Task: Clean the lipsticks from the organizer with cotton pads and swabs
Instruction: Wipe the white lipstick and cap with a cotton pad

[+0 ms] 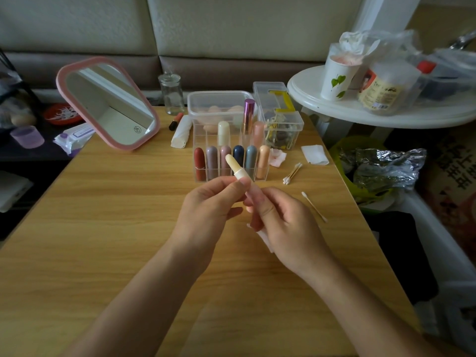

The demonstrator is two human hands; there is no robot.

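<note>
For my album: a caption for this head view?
Left hand and right hand hold an uncapped pale lipstick before the organizer on the table.

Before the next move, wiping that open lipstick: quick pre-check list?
1. Lipstick uncapped, stick exposed: ok.
2. Left hand and right hand both grip the tube: ok.
3. White piece under the right hand is a cotton pad: cannot tell.
4. Spare swab on the table beside the right hand: ok.
5. Organizer upright, back-left slot free: ok.
6. Cap located: cannot tell.
</note>
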